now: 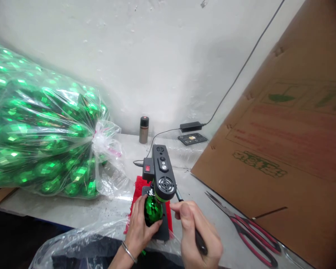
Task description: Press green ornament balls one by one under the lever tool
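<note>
My left hand (138, 228) grips a shiny green faceted ball (152, 210) and holds it under the head of a small black bench machine (162, 172) with a red switch. The machine stands on a black base over a red cloth (138, 186). My right hand (197, 233) is closed around the machine's black lever handle (199, 241), which runs up to the machine's side. A bracelet sits on my left wrist.
A big clear bag of green balls (42, 130) fills the left of the white table. Red-handled scissors (249, 228) lie at the right beside a leaning cardboard sheet (291, 142). A small can (143, 129), power adapter (190, 126) and remote-like pad (192, 138) sit at the back. Loose plastic (81, 239) lies in front.
</note>
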`<state>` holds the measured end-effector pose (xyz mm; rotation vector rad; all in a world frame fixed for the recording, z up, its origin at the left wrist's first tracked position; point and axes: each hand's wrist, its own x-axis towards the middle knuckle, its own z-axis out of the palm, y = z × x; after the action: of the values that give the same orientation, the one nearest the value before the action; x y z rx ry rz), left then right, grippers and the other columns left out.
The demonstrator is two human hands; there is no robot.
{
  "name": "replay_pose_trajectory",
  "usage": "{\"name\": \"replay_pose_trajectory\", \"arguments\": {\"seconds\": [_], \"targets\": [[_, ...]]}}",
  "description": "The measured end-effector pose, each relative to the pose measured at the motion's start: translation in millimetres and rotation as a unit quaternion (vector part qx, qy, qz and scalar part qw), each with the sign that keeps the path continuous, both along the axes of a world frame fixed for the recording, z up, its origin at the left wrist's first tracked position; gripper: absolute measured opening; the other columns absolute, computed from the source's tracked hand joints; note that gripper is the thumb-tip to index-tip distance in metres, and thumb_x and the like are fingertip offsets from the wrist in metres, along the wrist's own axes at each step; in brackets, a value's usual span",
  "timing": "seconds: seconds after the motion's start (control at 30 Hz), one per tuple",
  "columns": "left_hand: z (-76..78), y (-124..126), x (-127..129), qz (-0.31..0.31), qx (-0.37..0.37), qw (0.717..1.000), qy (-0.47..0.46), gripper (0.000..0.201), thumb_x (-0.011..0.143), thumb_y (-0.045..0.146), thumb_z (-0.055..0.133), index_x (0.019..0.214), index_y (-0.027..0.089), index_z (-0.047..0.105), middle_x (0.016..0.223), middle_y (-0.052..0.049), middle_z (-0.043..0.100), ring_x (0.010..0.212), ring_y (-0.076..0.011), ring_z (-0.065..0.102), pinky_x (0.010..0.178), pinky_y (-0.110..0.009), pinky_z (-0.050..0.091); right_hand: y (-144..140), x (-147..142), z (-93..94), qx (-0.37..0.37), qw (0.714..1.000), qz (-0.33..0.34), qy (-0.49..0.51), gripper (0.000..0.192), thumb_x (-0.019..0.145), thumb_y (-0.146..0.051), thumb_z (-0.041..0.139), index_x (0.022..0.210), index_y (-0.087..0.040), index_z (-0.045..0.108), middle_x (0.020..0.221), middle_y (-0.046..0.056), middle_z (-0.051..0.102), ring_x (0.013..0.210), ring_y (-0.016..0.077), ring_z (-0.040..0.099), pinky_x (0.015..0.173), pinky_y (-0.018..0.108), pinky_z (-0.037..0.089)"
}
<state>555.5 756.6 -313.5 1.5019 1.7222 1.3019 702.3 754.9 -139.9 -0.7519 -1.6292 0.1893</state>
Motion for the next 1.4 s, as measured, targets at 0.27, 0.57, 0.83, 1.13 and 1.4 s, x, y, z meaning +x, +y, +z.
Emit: {"name": "replay_pose_trajectory", "arguments": {"seconds": [0.27,0.57,0.83,1.13,1.4], "targets": [[-4.1,5,6,-0.051,-0.022,0.998,-0.029,0.083,0.071,0.037,0.086,0.146,0.014,0.057,0.146,-0.023,0.065,0.141,-0.0440,0.060,0.121,-0.068,0.047,0,1,0.5,-0.013,1.000,0.013,0.014,0.021,0.102,-0.006,0.053,0.093,-0.020,0.066,0.081,0.001,0.074,0.069,0.0115,0.072,0.066,0.019,0.056],[-12.1,10,8,-0.028,-0.003,1.000,-0.011,0.083,0.066,0.046,0.089,0.139,0.016,0.064,0.139,-0.023,0.071,0.133,-0.0456,0.065,0.116,-0.071,0.050,-2,-3,-11.6,0.003,0.999,-0.005,0.043,0.022,0.102,-0.006,0.054,0.093,-0.019,0.070,0.080,0.002,0.073,0.068,0.0123,0.071,0.062,0.021,0.055],[-17.3,12,11,-0.024,0.035,0.999,0.011,0.077,0.065,0.039,0.088,0.136,0.019,0.065,0.132,-0.018,0.075,0.124,-0.0420,0.071,0.111,-0.066,0.057,-12,-26,-29.5,-0.028,0.986,-0.093,0.134,0.027,0.107,-0.018,0.055,0.087,-0.021,0.071,0.075,0.000,0.068,0.067,0.0133,0.065,0.067,0.027,0.050],[-18.1,10,12,-0.013,0.021,1.000,0.000,0.077,0.064,0.041,0.087,0.135,0.018,0.066,0.132,-0.018,0.074,0.126,-0.0423,0.068,0.113,-0.067,0.055,-11,-27,-28.3,-0.021,0.987,-0.103,0.124,0.028,0.107,-0.020,0.054,0.085,-0.022,0.071,0.072,-0.001,0.066,0.062,0.0135,0.062,0.065,0.028,0.048],[-10.9,8,12,-0.020,-0.017,1.000,-0.009,0.076,0.066,0.044,0.086,0.136,0.020,0.067,0.136,-0.018,0.072,0.129,-0.0429,0.066,0.115,-0.069,0.052,-10,-26,-31.8,-0.005,0.987,-0.102,0.127,0.027,0.108,-0.022,0.055,0.086,-0.021,0.071,0.071,0.000,0.068,0.061,0.0142,0.063,0.063,0.029,0.048]]}}
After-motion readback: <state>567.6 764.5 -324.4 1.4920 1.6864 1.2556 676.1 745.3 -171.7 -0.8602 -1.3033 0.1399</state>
